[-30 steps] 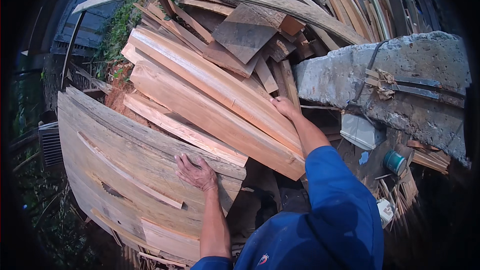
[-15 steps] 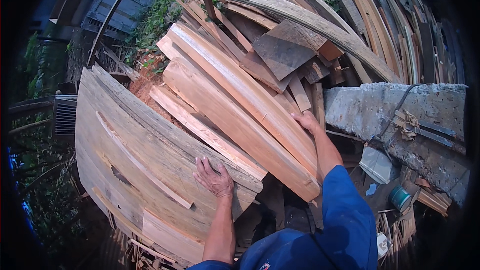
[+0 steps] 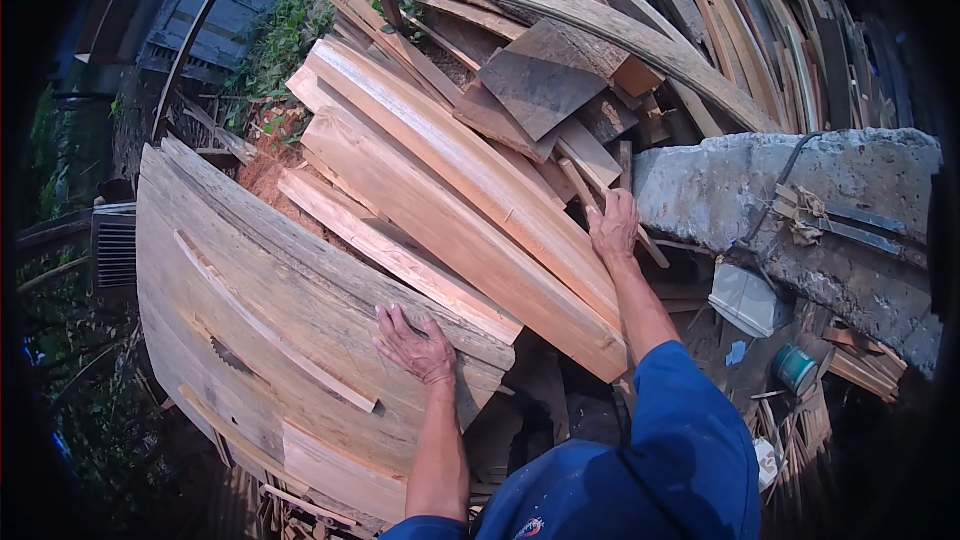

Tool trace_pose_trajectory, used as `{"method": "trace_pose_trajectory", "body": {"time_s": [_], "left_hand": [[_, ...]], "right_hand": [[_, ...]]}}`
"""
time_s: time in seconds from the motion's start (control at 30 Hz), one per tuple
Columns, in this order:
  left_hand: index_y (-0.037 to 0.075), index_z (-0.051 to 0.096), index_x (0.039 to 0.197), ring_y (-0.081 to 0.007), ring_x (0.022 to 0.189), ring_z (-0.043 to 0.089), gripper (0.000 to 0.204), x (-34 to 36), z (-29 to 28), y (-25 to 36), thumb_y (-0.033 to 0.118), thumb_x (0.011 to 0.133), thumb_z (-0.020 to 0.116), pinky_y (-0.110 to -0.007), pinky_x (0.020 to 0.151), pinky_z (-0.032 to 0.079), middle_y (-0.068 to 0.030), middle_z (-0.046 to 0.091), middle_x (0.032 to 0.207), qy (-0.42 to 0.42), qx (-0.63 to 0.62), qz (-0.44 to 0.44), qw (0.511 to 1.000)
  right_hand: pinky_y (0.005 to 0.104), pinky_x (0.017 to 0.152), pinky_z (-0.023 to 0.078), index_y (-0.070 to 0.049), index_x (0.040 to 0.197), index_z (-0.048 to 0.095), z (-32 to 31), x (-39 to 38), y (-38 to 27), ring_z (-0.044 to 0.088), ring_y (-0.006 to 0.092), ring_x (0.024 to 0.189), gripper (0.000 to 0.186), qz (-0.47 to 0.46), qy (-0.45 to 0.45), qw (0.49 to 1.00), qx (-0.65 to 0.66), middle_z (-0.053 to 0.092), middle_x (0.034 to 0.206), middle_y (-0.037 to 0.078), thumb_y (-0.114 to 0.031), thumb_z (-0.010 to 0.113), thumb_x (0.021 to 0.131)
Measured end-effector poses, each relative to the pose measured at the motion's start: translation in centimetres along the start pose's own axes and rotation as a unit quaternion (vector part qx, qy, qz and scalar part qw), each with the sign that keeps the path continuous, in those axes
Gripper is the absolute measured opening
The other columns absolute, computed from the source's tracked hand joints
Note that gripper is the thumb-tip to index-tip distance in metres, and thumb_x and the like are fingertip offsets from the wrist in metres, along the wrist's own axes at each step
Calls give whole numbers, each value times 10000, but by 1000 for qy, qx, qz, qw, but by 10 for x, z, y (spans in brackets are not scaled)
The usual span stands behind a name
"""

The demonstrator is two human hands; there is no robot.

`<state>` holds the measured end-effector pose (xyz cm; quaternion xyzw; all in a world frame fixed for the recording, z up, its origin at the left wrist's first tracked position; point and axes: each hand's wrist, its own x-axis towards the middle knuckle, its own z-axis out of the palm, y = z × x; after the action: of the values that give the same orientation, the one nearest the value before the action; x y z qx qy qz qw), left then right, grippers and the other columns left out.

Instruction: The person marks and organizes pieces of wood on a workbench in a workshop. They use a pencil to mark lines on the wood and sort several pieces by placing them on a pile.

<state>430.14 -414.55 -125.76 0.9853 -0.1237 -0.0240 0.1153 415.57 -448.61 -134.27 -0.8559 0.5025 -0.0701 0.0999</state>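
My left hand [image 3: 418, 348] lies flat with fingers spread on the worn wooden saw table [image 3: 340, 310], near its right edge. A round saw blade [image 3: 232, 357] pokes up through a slot in that table, left of the hand. My right hand [image 3: 614, 225] is closed around a thin wooden strip [image 3: 578, 183], which slants out on both sides of it. Its fingertips are partly hidden. Beside this hand lie long, pale reddish planed boards [image 3: 450, 230], stacked at a slant between the table and a heap of offcuts.
A narrow wooden strip [image 3: 275, 325] is on the table left of the blade. Dark board pieces [image 3: 545, 75] pile up beyond my right hand. A rough concrete block [image 3: 800, 210] stands at right, above a white container [image 3: 748, 298] and a green tin [image 3: 795, 370]. A long curved plank [image 3: 520, 5] spans the back.
My right hand has risen slightly and turned over, and a thin wooden strip now shows in it. My left hand stays flat on the table. The whole view has shifted a little.
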Motion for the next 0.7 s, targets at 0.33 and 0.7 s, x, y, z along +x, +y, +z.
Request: {"method": "trace_pose_trajectory", "body": {"time_s": [0.33,0.7], "left_hand": [[105,451,1453,-296,1461,357,569,5,3,2,325,947,589,-571,1219,138,-127,375,1581,19,-5,8,1000],[105,447,1452,-301,1455,365,567,4,1,-2,345,955,575,-571,1219,139,-125,372,1582,12,4,5,1000]], "right_hand": [[533,1110,331,-208,1435,533,-39,-12,-106,429,404,1348,518,-235,-129,952,147,423,1448,257,-461,554,984],[518,908,498,-8,1569,177,65,164,-95,551,348,1238,1135,407,-133,688,586,487,1427,232,-537,805,786]]}}
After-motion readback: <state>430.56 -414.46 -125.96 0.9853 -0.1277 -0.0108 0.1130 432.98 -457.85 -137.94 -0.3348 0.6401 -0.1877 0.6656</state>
